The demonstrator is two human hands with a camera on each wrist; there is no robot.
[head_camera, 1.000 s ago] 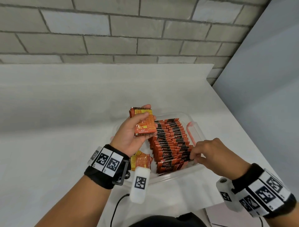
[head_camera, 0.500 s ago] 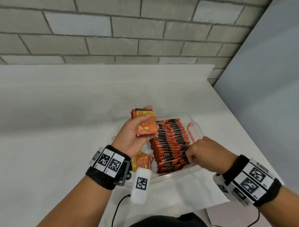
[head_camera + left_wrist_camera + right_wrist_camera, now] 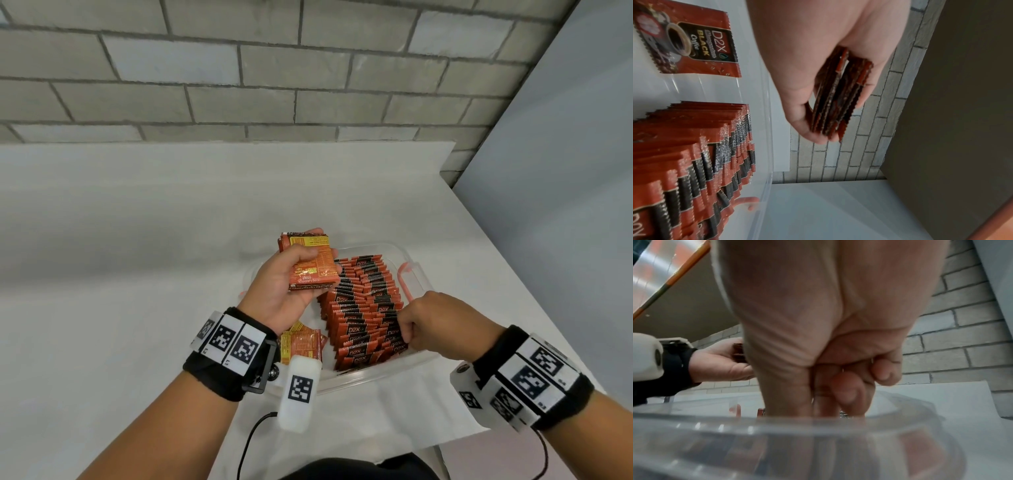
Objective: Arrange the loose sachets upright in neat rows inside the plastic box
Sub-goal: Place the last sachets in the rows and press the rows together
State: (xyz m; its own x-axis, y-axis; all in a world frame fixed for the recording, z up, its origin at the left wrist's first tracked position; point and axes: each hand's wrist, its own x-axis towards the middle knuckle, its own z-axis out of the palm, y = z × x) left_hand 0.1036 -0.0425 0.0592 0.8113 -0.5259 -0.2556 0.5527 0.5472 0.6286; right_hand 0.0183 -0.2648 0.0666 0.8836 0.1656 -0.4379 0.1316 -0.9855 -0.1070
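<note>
A clear plastic box (image 3: 359, 375) stands on the white table. Upright red-and-black sachets (image 3: 363, 308) fill its right side in leaning rows. My left hand (image 3: 310, 255) is above the box's left part and grips a stack of sachets (image 3: 317, 270), which shows edge-on in the left wrist view (image 3: 838, 97). My right hand (image 3: 402, 329) reaches down into the near right end of the rows, thumb and fingers (image 3: 844, 391) pinching a sachet there. A few loose sachets (image 3: 301, 342) lie flat in the box's near left corner; one (image 3: 690, 45) lies face up.
An orange clasp (image 3: 404, 277) sits on the box's right rim. The table's right edge (image 3: 507, 274) runs close beside the box, with a grey panel (image 3: 565, 171) beyond. A brick wall (image 3: 274, 68) stands at the back. A black cable (image 3: 250, 442) hangs near my body.
My right hand has moved left and closer over the near end of the rows, its fingers pushed deeper among the sachets. The left hand has stayed put with its stack.
</note>
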